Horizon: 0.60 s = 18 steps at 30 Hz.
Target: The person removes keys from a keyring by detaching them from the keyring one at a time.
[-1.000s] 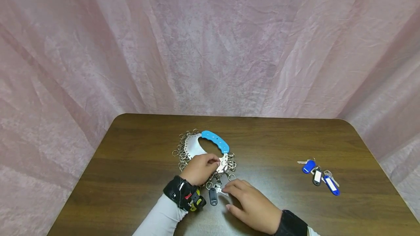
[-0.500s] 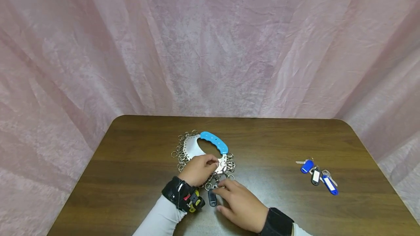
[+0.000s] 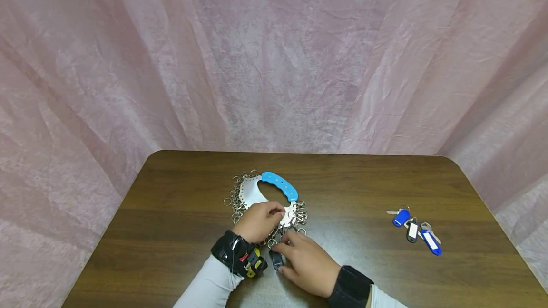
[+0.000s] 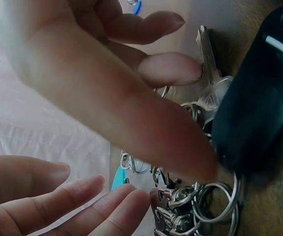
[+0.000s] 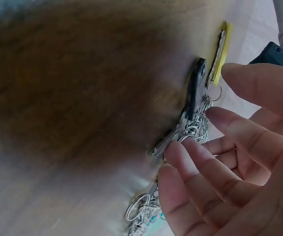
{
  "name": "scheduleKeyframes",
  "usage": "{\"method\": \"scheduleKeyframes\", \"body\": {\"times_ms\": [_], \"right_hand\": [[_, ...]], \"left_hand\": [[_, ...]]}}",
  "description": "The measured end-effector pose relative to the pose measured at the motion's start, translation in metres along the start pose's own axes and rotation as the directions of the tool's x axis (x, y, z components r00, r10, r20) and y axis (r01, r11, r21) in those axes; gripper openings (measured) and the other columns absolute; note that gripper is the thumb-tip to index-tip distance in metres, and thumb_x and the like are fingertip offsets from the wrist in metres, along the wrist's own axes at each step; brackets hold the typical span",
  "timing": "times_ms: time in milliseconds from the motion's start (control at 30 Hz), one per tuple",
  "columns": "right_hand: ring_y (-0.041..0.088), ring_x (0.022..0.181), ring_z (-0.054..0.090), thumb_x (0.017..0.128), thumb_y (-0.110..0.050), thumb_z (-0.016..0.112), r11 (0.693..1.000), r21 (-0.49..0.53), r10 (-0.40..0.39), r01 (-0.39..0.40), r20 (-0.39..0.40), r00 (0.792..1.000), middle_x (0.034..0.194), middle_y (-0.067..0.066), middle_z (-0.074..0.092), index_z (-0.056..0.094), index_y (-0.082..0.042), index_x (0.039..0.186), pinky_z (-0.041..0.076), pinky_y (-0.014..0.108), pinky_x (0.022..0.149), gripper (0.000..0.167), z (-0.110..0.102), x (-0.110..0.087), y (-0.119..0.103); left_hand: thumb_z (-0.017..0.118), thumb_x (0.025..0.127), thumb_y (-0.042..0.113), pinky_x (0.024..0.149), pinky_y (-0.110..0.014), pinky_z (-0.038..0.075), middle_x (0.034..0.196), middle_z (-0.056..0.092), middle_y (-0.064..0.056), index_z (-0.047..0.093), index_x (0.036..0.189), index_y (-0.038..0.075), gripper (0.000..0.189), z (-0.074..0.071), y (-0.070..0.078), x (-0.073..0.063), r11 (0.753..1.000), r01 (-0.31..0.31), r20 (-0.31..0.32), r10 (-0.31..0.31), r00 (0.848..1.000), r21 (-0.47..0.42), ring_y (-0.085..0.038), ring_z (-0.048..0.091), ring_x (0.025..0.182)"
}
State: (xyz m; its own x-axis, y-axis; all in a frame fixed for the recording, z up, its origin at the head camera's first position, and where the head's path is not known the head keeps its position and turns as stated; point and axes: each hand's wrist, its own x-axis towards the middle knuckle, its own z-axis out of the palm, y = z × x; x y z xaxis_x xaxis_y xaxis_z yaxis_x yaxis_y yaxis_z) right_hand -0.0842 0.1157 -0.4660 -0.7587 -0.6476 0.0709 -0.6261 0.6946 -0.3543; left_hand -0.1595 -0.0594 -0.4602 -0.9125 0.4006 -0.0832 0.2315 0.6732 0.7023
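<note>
A white key holder plate (image 3: 252, 194) with a blue grip (image 3: 280, 184) and many metal rings lies mid-table. My left hand (image 3: 257, 222) rests on the plate, its fingers relaxed and fairly straight in the left wrist view. A black key tag (image 3: 276, 259), joined to a ring below the plate, lies by my right hand (image 3: 306, 263). In the left wrist view a key (image 4: 208, 59) shows beside that tag. The right hand's loosely bent fingers are around the tag and appear to touch it, with no clear pinch visible.
Farther right lie a blue tag (image 3: 401, 217) with a key, a black tag with a white label (image 3: 412, 230) and another blue tag (image 3: 431, 241). A yellow tag (image 5: 222, 54) lies past the black one, near the left wrist. A pink curtain (image 3: 274, 61) hangs behind the table.
My right hand has moved left, from the key to over the black key tag, partly covering it. The tag has shifted slightly. My left hand has stayed on the plate.
</note>
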Motion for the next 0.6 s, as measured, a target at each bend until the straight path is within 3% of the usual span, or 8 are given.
{"method": "scheduleKeyframes", "body": {"times_ms": [600], "right_hand": [[0.011, 0.087, 0.053, 0.082, -0.029, 0.082, 0.993, -0.122, 0.01, -0.011, -0.011, 1.0, 0.099, -0.004, 0.055, 0.07, -0.019, 0.11, 0.048, 0.028, 0.077, 0.032, 0.0028, 0.0097, 0.0027]], "left_hand": [[0.054, 0.1, 0.011, 0.086, -0.04, 0.053, 0.111, 0.074, -0.006, 0.072, 0.111, 0.01, 0.021, 0.0015, 0.002, -0.0013, 1.0, -0.016, -0.01, 0.016, 1.0, 0.017, -0.02, 0.067, 0.099]]}}
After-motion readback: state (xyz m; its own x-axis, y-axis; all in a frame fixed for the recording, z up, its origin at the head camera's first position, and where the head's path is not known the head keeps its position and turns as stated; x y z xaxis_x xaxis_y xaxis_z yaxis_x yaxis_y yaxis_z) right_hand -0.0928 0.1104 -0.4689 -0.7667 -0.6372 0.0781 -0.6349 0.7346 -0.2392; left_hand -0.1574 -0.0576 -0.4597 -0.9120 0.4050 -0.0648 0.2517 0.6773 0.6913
